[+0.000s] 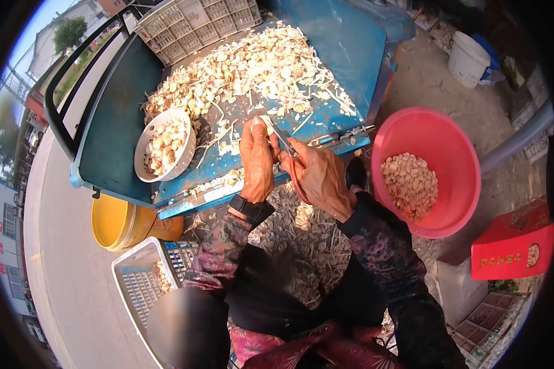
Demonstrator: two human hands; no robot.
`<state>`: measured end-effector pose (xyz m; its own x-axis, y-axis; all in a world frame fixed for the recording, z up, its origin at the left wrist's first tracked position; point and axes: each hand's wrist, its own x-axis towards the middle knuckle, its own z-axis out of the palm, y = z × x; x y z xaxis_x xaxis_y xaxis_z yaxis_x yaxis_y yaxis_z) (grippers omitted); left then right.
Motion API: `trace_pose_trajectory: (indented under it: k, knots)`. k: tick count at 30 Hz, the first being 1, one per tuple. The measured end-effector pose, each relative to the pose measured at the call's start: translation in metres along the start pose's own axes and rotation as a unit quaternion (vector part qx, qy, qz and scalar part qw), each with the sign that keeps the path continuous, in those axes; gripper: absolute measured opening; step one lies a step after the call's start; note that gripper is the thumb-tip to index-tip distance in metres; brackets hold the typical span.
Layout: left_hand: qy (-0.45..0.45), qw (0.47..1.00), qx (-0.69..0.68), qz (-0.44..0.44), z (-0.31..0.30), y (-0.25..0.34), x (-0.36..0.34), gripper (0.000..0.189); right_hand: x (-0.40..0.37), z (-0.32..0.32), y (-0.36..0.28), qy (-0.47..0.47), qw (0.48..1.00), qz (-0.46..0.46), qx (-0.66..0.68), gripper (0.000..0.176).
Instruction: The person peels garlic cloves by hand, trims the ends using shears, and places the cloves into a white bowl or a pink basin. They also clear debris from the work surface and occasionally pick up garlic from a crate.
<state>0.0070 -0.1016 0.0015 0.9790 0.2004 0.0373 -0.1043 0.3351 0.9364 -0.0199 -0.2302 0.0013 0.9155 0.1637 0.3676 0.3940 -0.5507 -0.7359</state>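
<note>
My left hand [258,160], with a black band on its wrist, pinches a pale garlic piece [266,123] at its fingertips. Red-handled shears [298,178] are gripped in my right hand [319,175], their metal blades reaching up beside the garlic. Both hands are close together over the front edge of a blue cart bed [108,141]. Behind them lies a broad heap of garlic, dry skins and cut stems [246,67]. A white perforated bowl [143,167] with garlic bulbs [166,147] stands left of my left hand.
To the right, a pink tub [461,157] contains peeled-looking cloves [409,184]. A grey crate [197,27] leans at the cart's back. A yellow bucket [112,221] and white basket [129,289] stand at left. A red box [511,252] and white bucket [466,61] are further right.
</note>
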Motion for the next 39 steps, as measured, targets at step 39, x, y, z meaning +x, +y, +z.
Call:
trace_pose_trajectory:
  k: [39]
  knots:
    - [-0.174,0.689,0.659,0.247,-0.035,-0.043,0.125,0.022,0.017,-0.041,-0.007,-0.054,0.891,0.206,0.401,0.042]
